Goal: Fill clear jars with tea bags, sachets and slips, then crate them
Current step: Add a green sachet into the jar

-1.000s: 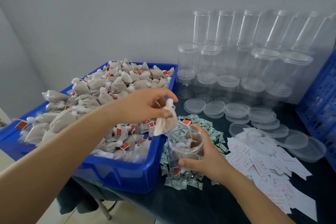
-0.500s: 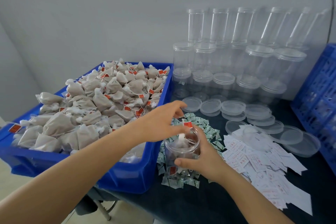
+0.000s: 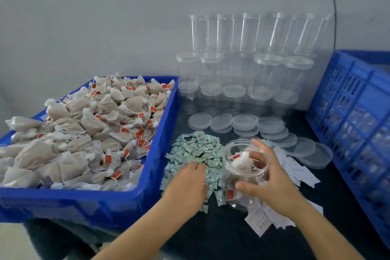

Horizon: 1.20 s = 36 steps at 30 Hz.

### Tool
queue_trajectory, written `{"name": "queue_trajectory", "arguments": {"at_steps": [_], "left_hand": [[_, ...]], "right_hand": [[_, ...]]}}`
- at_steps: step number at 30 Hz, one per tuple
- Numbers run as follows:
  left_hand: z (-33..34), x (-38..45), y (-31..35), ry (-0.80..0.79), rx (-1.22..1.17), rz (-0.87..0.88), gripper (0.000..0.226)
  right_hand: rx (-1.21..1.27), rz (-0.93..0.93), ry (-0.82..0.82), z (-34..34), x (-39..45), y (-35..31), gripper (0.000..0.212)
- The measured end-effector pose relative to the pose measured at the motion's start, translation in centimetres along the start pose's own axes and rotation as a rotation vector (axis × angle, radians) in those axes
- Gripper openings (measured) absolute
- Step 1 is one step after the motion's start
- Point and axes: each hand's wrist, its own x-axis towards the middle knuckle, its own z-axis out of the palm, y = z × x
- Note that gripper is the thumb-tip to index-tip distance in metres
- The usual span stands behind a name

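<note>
My right hand [image 3: 268,183] grips an open clear jar [image 3: 244,173] that stands on the dark table, fingers curled round its far side. Tea bags with red tags lie inside the jar. My left hand [image 3: 187,183] rests flat, fingers straight, on the heap of small green-white sachets [image 3: 196,150] just left of the jar. A blue tray [image 3: 156,154] at the left is piled with tea bags [image 3: 84,133]. White paper slips [image 3: 295,169] lie to the right of and under the jar.
Stacks of empty clear jars [image 3: 242,69] stand against the back wall. Loose clear lids [image 3: 244,122] lie in rows in front of them. A blue slatted crate [image 3: 354,116] stands at the right edge.
My left hand dropped a tea bag into the jar and moved down left onto the sachet heap. The jar shifted slightly right in my right hand.
</note>
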Motion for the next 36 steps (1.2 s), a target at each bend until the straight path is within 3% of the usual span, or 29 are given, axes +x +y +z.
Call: {"name": "queue_trajectory", "arguments": {"at_steps": [5, 9, 18, 24, 27, 36], "left_hand": [[2.5, 0.3, -0.3, -0.153, 0.086, -0.065, 0.039], [3.3, 0.9, -0.3, -0.150, 0.142, -0.077, 0.035], [2.8, 2.4, -0.1, -0.154, -0.216, -0.212, 0.012], [-1.6, 2.7, 1.4, 0.083, -0.606, -0.106, 0.016], [-3.4, 2.1, 3.1, 0.100, -0.756, -0.011, 0.015], [-3.2, 2.4, 5.6, 0.008, -0.569, 0.213, 0.011]], "right_hand": [[0.039, 0.031, 0.001, -1.1, -2.5, 1.2, 0.098], [0.061, 0.049, 0.011, -1.0, -3.3, 1.9, 0.096], [0.083, 0.072, 0.022, -0.8, -3.4, 2.6, 0.097], [0.052, 0.080, 0.050, -0.7, -3.2, 2.9, 0.099], [0.046, 0.088, 0.053, -0.6, -3.1, 2.9, 0.102], [0.076, 0.077, 0.040, -0.5, -3.2, 2.9, 0.101]]}}
